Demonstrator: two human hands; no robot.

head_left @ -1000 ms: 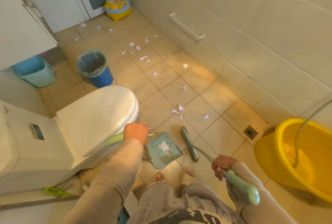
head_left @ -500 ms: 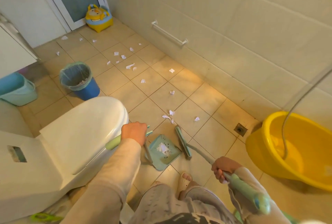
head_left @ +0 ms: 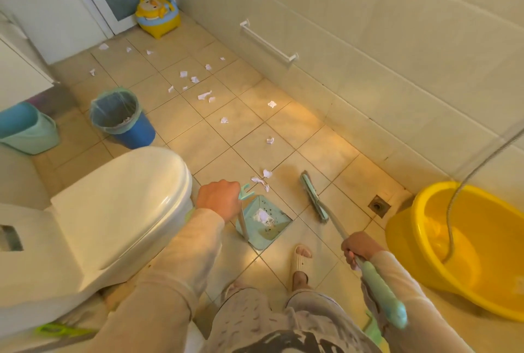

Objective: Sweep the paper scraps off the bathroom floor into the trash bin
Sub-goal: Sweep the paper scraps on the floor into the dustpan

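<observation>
My left hand (head_left: pixel 219 199) grips the upright handle of a teal dustpan (head_left: pixel 263 222) that rests on the tiled floor beside the toilet, with white scraps inside it. My right hand (head_left: pixel 357 247) holds the teal handle of a broom (head_left: pixel 313 196), whose head lies on the floor to the right of the pan. A small cluster of paper scraps (head_left: pixel 262 179) lies just beyond the pan's mouth. Several more scraps (head_left: pixel 204 95) are scattered toward the door. The blue trash bin (head_left: pixel 120 116), lined with a clear bag, stands far left of the scraps.
A white toilet (head_left: pixel 113 205) fills the left. A yellow basin (head_left: pixel 465 245) with a metal hose sits at the right by a floor drain (head_left: pixel 378 206). A teal bucket (head_left: pixel 25 128) stands far left, a yellow child's potty (head_left: pixel 157 16) by the door, a towel rail (head_left: pixel 268 42) on the wall.
The broom head has swung away from the dustpan to the right and forward. The dustpan has stayed in place, and the view has tilted slightly.
</observation>
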